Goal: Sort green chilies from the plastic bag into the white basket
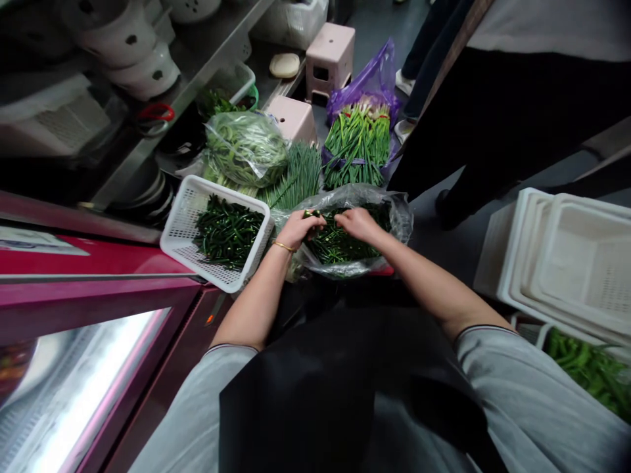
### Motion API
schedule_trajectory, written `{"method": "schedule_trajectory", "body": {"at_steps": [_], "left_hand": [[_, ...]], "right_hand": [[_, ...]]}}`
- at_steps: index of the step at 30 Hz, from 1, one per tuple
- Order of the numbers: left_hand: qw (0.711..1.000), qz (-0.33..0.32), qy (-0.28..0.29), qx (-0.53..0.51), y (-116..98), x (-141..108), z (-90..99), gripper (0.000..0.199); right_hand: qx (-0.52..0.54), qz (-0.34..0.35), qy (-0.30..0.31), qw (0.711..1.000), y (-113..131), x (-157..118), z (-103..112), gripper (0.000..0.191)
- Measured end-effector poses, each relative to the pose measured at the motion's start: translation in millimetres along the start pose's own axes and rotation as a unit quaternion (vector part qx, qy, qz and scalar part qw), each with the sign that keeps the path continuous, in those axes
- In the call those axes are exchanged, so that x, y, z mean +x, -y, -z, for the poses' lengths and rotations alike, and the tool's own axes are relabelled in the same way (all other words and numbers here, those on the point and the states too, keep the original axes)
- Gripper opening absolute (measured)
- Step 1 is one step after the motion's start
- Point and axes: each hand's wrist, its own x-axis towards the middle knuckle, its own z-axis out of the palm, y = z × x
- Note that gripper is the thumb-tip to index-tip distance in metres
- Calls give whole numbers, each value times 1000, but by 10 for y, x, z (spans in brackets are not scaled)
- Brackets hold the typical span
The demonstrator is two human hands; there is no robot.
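Note:
My left hand (298, 227) is closed round a few slim dark green pods that look like green chili peppers (310, 214). Facing it, my right hand (358, 224) has its fingertips pinched together; whatever is in them is too small to make out. Both hands are above an open clear plastic bag (401, 220) filled with more of the thin dark green peppers (335, 246). Left of the bag, a white perforated basket (183, 220) holds a heap of the same dark green peppers (229, 231).
Beyond the bag lie bagged pale green vegetables (246, 148), long thin greens (298, 174) and scallions (357, 141) in a purple bag (382, 75). Pink stools (330, 56) stand behind. Stacked white baskets (522, 263) are at right, near a standing person (468, 125). A lit display case (98, 368) borders the left.

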Motion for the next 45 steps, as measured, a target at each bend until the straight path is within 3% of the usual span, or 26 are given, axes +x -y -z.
{"method": "schedule_trajectory", "body": {"at_steps": [4,7,11,14,16,19,22,24,27,30,33,35,37,42,45], "left_hand": [[995,34,13,-96,-6,-122,186,16],[996,23,8,-82,15,-154,172,19],[999,-19,-27,-2,48,-71,17,35],[999,-37,-21,29,62,45,-87,41],[998,-32,-37,31,75,94,-93,35],[997,-16,-66,44,102,79,2,22],[995,-12,-77,58,97,-11,126,24],[996,-18,-68,62,71,-67,167,29],[996,-27,-31,77,50,-84,125,33],[995,-34,8,98,92,-13,-18,36],[997,-1,14,73,149,66,-139,31],[998,44,10,42,161,72,-130,32],[997,68,3,27,138,29,-47,31],[1000,26,-13,10,-20,-132,188,23],[999,30,-10,10,-60,-144,225,22]], "right_hand": [[-192,98,84,973,132,9,-410,33],[-196,149,116,962,163,70,-310,29],[21,123,28,992,114,120,122,21],[228,89,51,968,67,97,281,25],[289,66,38,954,56,63,215,31],[159,18,4,987,128,11,-100,34],[-75,19,81,994,276,11,-425,28],[-130,38,111,985,323,60,-471,23],[-43,39,103,993,234,163,-225,16],[101,48,97,989,105,190,143,22],[77,102,-1,992,96,120,303,29],[-25,103,-75,992,143,63,226,32],[-116,84,-75,987,214,25,20,36],[-170,109,100,974,436,86,-595,34],[-157,102,141,972,402,205,-582,33]]}}
